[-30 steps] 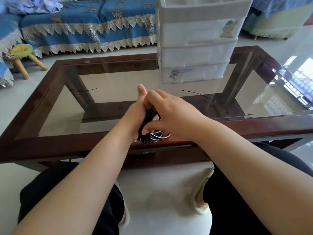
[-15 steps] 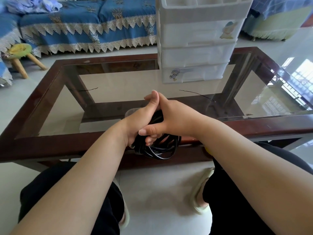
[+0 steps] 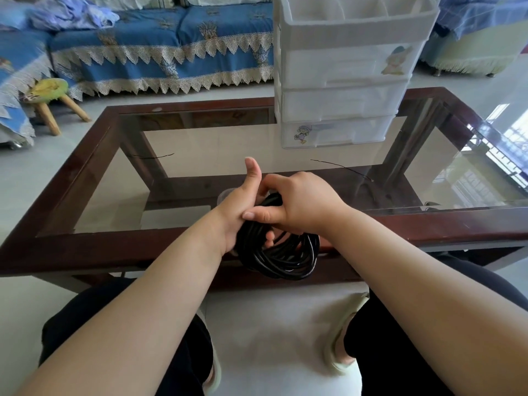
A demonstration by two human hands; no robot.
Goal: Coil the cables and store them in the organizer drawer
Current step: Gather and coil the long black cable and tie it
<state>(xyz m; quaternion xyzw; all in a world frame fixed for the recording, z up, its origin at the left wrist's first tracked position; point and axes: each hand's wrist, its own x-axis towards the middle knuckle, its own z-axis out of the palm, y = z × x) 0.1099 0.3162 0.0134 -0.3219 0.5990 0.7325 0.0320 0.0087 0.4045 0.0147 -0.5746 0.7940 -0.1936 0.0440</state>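
Glass-top table [image 3: 94,244], blue sofa [image 3: 160,50] behind, both hands [image 3: 303,207] gripping black cable coil [image 3: 283,261]

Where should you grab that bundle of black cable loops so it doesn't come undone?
Probably at the top of the coiled black cable, where the loops bunch together between the left hand and right hand. Come from above and curl the fingers through the middle hole, round every strand. The lower loops hang loose and fan apart, so gripping there would likely catch only some.
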